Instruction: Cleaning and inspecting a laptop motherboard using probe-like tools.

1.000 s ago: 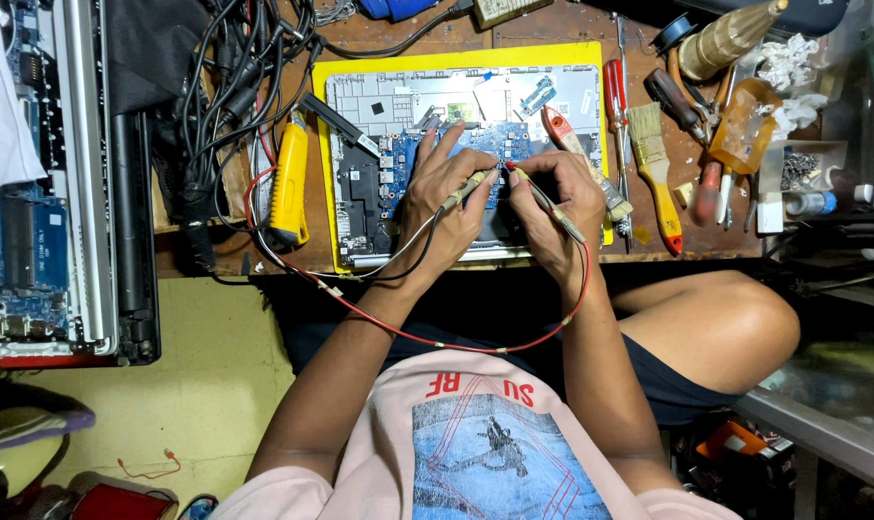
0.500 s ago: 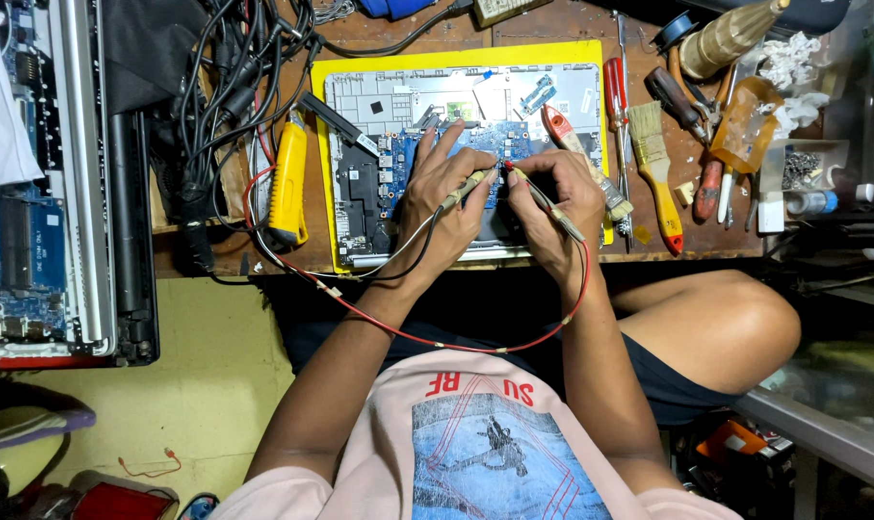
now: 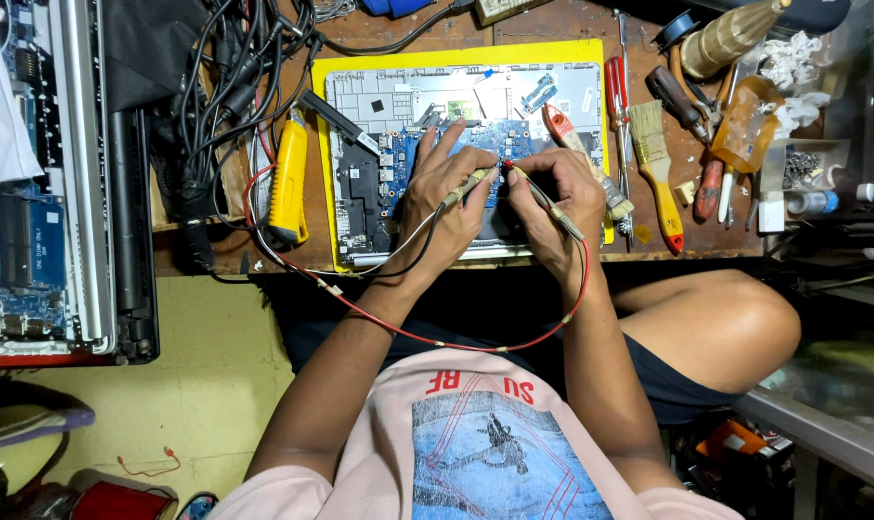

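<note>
we pinch a black-wired probe (image 3: 468, 183) in our left hand (image 3: 443, 197) and a red-wired probe (image 3: 545, 200) in our right hand (image 3: 557, 207), fingers closed on each, tips meeting over the blue circuit board (image 3: 413, 159) inside the opened laptop (image 3: 379, 96); a yellow multimeter (image 3: 288, 180) lies left of the laptop.

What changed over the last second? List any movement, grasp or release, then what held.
Nothing visibly changed. The left hand still pinches its probe and the right hand still holds the red-lead probe, both tips meeting over the blue circuit board of the opened laptop. The yellow multimeter and paintbrush lie where they were.
</note>
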